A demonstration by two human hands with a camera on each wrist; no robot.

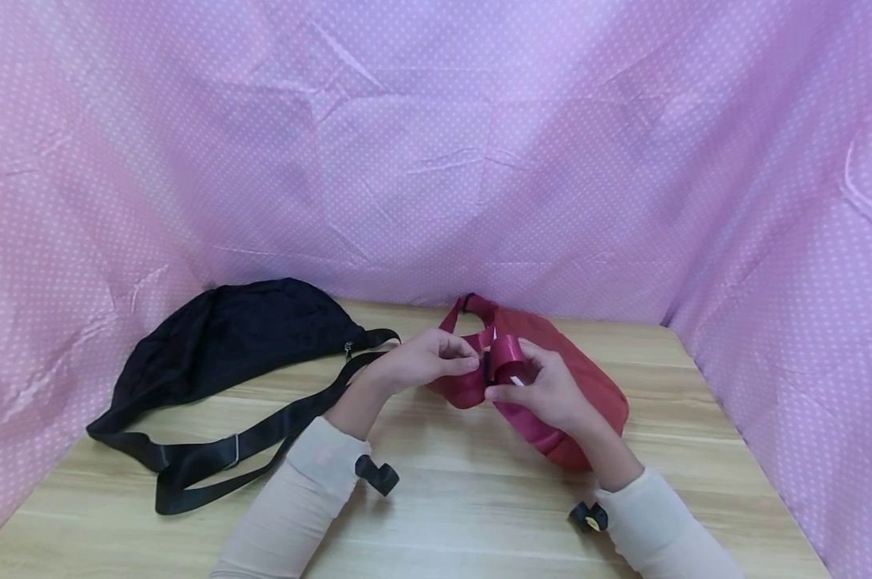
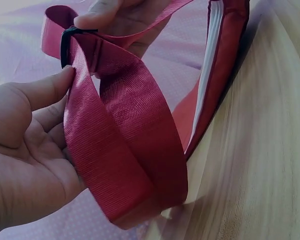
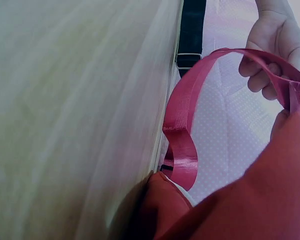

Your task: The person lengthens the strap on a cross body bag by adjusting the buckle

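A red waist bag lies on the table, its red strap raised in loops before it. My left hand pinches the strap between thumb and fingers, just beside a black slider buckle. From the other side my right hand holds the strap at that buckle, its thumb on top, with a short loop of strap standing up by its fingers. A white zip runs along the bag's edge. In the right wrist view the bag hides most of my right hand, while my left hand shows behind the strap.
A black waist bag lies at the left of the wooden table, its black strap looping forward beside my left forearm. Pink dotted cloth hangs close behind the table and along both sides.
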